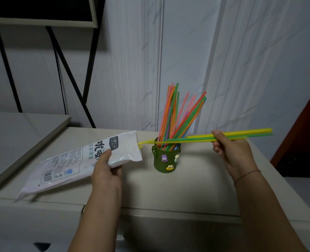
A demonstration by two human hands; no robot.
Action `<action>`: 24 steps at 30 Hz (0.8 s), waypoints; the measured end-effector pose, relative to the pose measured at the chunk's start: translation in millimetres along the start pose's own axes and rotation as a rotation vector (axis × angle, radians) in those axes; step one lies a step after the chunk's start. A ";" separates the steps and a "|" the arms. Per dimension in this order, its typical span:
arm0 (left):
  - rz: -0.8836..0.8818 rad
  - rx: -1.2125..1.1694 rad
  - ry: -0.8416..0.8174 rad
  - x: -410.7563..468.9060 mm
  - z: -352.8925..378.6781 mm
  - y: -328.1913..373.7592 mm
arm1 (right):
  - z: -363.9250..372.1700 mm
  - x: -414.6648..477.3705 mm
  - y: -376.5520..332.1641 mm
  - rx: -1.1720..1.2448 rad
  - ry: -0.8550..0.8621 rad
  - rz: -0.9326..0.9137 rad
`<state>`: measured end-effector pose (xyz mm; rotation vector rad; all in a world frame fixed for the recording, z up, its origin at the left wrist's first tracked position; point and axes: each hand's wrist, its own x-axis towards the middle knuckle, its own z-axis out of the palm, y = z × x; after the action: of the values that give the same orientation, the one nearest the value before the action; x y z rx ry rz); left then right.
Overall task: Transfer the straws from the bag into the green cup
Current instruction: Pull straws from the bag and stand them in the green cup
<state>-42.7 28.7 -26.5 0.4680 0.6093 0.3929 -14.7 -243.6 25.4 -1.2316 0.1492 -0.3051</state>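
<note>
Thin plastic straws in yellow and green (241,135) are held as a small bundle lying nearly level above the counter, passing just over the rim of the dark green cylindrical cup (166,161). The bundle is pinched near its right part by the right hand (231,151), whose fingers are closed around it with the thumb on top; the free ends reach out past the hand to the right. At the left, the tips of the yellow straws are seen at the open mouth of the white printed plastic bag (81,160); whether they are still inside it cannot be told.

The bag is gripped along its lower edge, near the mouth, by the left hand (106,171), thumb pressed on the printed face and fingers curled beneath. It is held tilted, mouth raised toward the cup, its far end low near the front-left edge of the pale beige counter (187,193).

The cup stands upright on the counter between the two hands, just right of the bag's mouth. A sheaf of orange, pink, green and red straws (179,113) is standing in it, fanned upward and to the right. Small cartoon figures are stuck to its side.

A thin red string (247,174) is worn on the right wrist. Behind the counter a white marbled wall panel (187,51) is seen, and to the left a black metal frame (70,70).
</note>
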 end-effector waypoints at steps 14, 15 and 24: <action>-0.007 0.012 0.005 -2.2 1.7 -1.6 | -21.0 8.1 -9.8 -0.065 0.024 -0.066; -0.008 0.008 0.005 -2.5 1.7 -1.8 | -18.7 8.1 -9.2 -0.089 0.012 -0.074; 0.002 -0.026 0.009 -9.8 2.8 -2.6 | 23.7 12.8 -1.8 -0.325 -0.136 -0.145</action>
<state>-47.8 21.0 -21.4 0.4419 0.6115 0.4043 3.7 -226.6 35.6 -1.5852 -0.0102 -0.3300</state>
